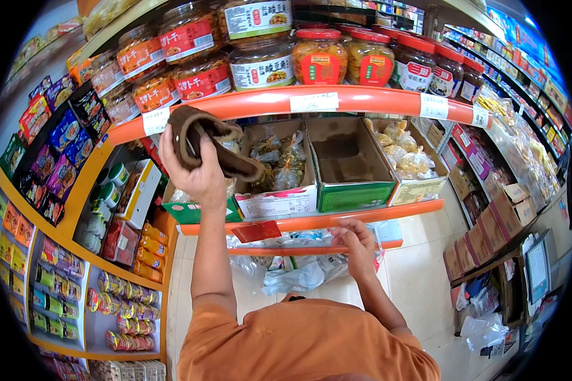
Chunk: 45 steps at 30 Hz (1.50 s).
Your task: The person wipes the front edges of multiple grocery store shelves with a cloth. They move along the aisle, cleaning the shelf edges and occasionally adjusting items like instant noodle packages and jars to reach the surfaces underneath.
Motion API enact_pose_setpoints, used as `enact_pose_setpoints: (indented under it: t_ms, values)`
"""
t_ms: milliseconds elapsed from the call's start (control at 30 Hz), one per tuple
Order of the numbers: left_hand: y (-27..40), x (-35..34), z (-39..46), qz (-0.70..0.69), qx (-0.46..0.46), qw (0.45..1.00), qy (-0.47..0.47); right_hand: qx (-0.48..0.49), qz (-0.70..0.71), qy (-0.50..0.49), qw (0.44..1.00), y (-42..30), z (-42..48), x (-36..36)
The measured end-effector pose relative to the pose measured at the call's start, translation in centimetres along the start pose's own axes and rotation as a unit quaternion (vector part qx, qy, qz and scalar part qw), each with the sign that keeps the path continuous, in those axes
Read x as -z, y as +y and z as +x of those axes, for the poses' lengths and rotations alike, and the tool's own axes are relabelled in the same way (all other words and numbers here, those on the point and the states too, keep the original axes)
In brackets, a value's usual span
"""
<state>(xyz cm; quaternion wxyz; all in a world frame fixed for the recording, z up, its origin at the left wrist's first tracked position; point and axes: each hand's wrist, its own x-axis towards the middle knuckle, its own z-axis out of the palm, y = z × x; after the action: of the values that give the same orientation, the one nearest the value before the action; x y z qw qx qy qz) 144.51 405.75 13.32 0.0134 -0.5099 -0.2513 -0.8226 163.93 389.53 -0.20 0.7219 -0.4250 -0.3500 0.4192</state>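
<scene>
A bunched dark brown cloth (198, 143) is gripped in my left hand (195, 171), raised at the left end of the upper shelf's orange edge (252, 98). My right hand (357, 245) is lower and to the right, by the orange edge of a lower shelf, its fingers loosely bent with nothing seen in them. Between the shelves stand open cardboard boxes holding knotted plastic bags of food (288, 164); one box (350, 152) shows its dark bare bottom. A red card (257, 232) hangs at the lower orange edge, between my hands.
Jars with red lids (320, 57) and jars of pickled food (262, 66) crowd the upper shelf. Side shelves at left hold noodle packets (62, 176) and orange bottles (150, 247). Plastic bags (298, 276) lie low before me. Cardboard cartons (488, 228) line the right.
</scene>
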Motion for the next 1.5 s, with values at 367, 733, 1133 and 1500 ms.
enact_pose_setpoints:
  t_ms: [367, 733, 1133, 1500]
  values:
    - [3.6, -4.0, -2.6, 0.079, -0.135, 0.953, -0.261, 0.067, -0.007, 0.02, 0.998, -1.5, 1.5, 1.8]
    - [5.7, 2.3, -5.6, -0.023, -0.086, 0.95, -0.299, 0.293, -0.188, 0.02, 0.937, -9.5, 6.3, 2.1]
    - [5.5, 7.3, -9.2, -0.051, 0.015, 0.939, -0.34, 0.607, -0.61, 0.058, 0.506, -20.9, 16.6, -8.6]
    - [4.0, 9.4, -9.4, -0.028, 0.053, 0.941, -0.333, 0.36, -0.779, -0.026, 0.513, -23.0, 20.8, -13.0]
